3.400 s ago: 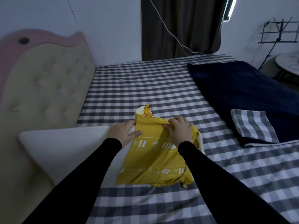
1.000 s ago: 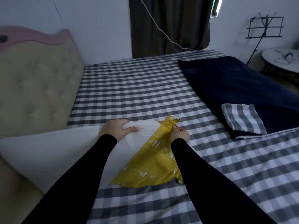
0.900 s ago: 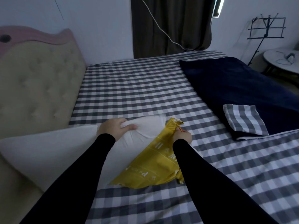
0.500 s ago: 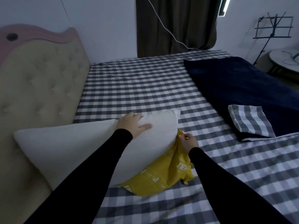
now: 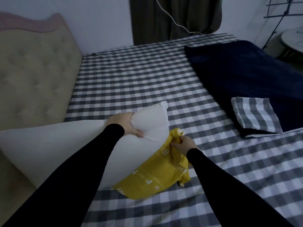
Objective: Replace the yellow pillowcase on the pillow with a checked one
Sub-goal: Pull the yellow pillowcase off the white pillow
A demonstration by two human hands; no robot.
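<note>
2 hands part pillow from case.
The left hand grips the white pillow's corner, lifting it; the right hand pinches the yellow pillowcase against the bed, anchoring it.

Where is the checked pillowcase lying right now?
In the head view, the folded checked pillowcase lies at the right, on the near edge of the dark blue blanket, untouched by either hand.

Dim room. Bed under grey-and-white checked sheet; tufted beige headboard with pink trim at left. Dark curtain on pale far wall, white cable across it. Music stand and round table at right.
</note>
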